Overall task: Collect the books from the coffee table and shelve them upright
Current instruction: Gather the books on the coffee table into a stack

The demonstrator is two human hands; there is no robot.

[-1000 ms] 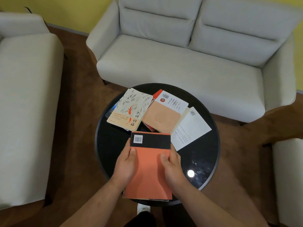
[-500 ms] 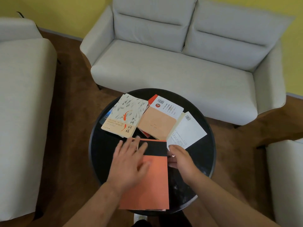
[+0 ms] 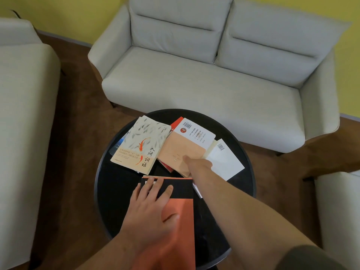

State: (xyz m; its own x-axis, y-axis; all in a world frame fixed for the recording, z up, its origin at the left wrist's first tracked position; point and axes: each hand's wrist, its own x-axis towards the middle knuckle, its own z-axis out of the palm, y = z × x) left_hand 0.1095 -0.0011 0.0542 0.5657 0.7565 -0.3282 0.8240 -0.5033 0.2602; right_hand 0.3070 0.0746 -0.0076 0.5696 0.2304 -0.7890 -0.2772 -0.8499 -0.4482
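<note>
Several books lie on the round black coffee table [image 3: 109, 193]. Nearest me is an orange book with a black band [image 3: 182, 219]; my left hand [image 3: 151, 205] presses flat on it with straight fingers. Farther back lie a pale book with red fish [image 3: 142, 143], a peach book with a white barcode band [image 3: 181, 148] and a white book [image 3: 226, 162]. A red book [image 3: 176, 122] and a blue one [image 3: 119, 144] peek out from under them. My right hand [image 3: 198, 164] grips the peach book's near right edge, thumb on top, fingers hidden beneath.
A pale two-seat sofa [image 3: 194, 84] stands just behind the table. Another pale sofa [image 3: 21, 117] fills the left side and a pale seat [image 3: 339, 211] the right edge. Brown floor [image 3: 78, 133] lies between them. No shelf is in view.
My right hand left the orange book and reached forward onto the peach book. My left hand slid flat on top of the orange book, which now lies on the table.
</note>
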